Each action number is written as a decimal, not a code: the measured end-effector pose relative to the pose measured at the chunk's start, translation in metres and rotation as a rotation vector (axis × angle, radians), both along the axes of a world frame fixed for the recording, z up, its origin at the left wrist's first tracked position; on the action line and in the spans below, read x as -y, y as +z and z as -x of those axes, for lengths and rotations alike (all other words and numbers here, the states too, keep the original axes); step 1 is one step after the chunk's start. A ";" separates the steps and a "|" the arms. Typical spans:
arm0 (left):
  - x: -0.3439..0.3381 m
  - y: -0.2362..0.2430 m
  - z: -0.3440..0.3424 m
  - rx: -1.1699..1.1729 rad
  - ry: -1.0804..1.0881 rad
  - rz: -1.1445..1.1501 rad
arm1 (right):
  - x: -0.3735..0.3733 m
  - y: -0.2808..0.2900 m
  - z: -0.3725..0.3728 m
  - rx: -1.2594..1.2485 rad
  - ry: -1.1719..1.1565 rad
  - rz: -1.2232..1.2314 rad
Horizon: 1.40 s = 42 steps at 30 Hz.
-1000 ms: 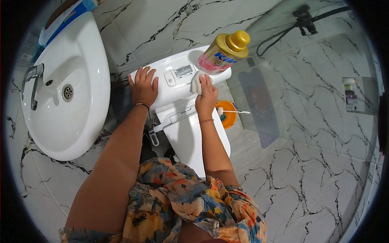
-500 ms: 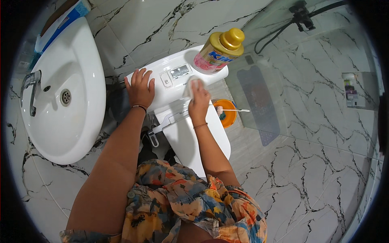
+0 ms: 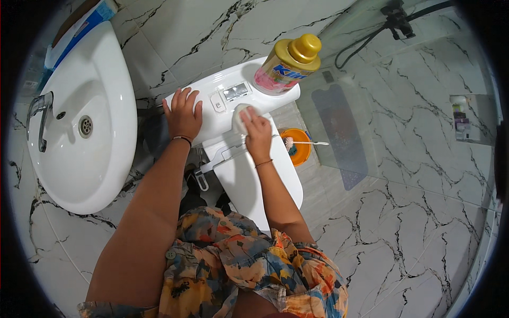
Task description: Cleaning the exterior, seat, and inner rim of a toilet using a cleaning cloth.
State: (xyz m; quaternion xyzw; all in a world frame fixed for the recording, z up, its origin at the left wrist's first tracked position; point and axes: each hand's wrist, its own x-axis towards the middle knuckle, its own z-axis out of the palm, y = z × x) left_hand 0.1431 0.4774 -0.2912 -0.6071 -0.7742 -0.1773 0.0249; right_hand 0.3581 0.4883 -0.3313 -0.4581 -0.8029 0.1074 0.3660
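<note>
The white cistern (image 3: 214, 121) carries the gold-capped bottle (image 3: 285, 68) at its right end, as before. Palm down, the left hand (image 3: 183, 114) stays flat at the cistern's left end, fingers apart. The right hand (image 3: 256, 133) has moved leftward from beside the bottle, its fingers bent and closed on the white cloth (image 3: 238, 123) along the front edge.

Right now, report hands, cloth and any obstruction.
Left hand spread on left end of cistern lid. Right hand holding white cloth at lid's front. Gold-capped bottle standing on lid's right end, apart from cloth.
</note>
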 end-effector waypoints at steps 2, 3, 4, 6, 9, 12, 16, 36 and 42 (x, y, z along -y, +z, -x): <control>0.000 0.000 -0.001 -0.003 -0.006 0.002 | -0.018 -0.001 -0.013 -0.112 -0.160 -0.010; -0.001 0.001 -0.003 0.006 -0.008 0.001 | -0.023 -0.004 -0.015 -0.201 -0.329 0.024; -0.002 0.001 -0.004 0.015 -0.011 0.000 | -0.022 -0.008 -0.017 -0.229 -0.375 0.093; -0.001 0.001 -0.003 0.009 -0.003 0.014 | -0.019 -0.011 -0.007 -0.245 -0.389 0.156; 0.000 0.003 0.001 0.000 0.009 0.036 | 0.009 -0.016 0.004 -0.078 -0.168 0.142; 0.000 0.003 0.000 0.000 0.009 0.040 | 0.001 -0.023 -0.008 -0.143 -0.192 0.085; -0.001 0.003 -0.003 0.022 0.009 0.055 | -0.052 -0.024 -0.037 -0.593 -0.462 0.263; 0.000 0.004 -0.002 0.029 0.002 0.055 | -0.069 -0.008 -0.025 -0.774 -0.418 0.372; 0.001 0.002 0.000 0.020 0.013 0.039 | 0.000 -0.015 0.026 -0.645 -0.315 0.360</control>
